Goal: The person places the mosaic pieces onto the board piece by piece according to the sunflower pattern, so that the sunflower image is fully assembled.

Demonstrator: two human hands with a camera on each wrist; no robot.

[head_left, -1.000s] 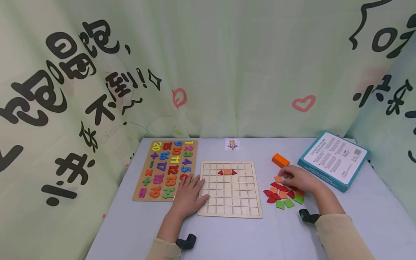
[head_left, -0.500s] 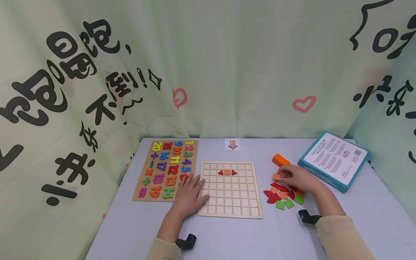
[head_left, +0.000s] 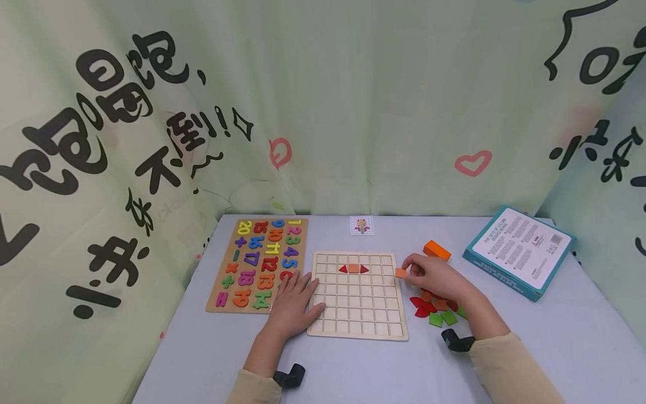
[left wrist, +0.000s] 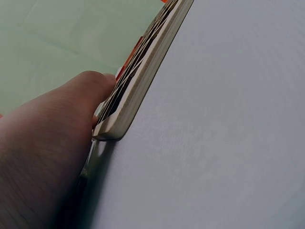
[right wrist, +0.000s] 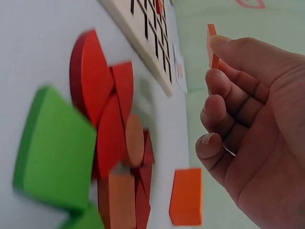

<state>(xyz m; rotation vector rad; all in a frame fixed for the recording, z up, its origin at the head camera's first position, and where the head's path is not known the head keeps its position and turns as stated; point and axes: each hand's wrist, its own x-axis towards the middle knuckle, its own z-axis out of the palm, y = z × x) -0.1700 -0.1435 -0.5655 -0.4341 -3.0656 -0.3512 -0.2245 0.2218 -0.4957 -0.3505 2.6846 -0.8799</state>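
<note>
My right hand (head_left: 435,276) pinches an orange square tile (head_left: 401,273) between thumb and fingers, at the right edge of the wooden grid board (head_left: 353,314). In the right wrist view the tile (right wrist: 212,45) is seen nearly edge-on, held above the table. On the board, an orange square (head_left: 354,269) lies between two red triangles (head_left: 344,269) in an upper row. My left hand (head_left: 292,303) rests with fingers spread on the board's left edge and the number board beside it. Its thumb (left wrist: 102,86) touches the grid board's side in the left wrist view.
Loose red pieces (head_left: 423,307), orange pieces and green squares (head_left: 436,320) lie right of the board, partly under my right forearm. Behind them are an orange block (head_left: 437,250) and a teal box (head_left: 520,249). A number board (head_left: 229,292) lies left; a pattern card (head_left: 361,225) lies at the back.
My right hand has lifted the orange square tile from the loose pieces and carried it left to the grid board's right edge. The left hand has stayed in place.
</note>
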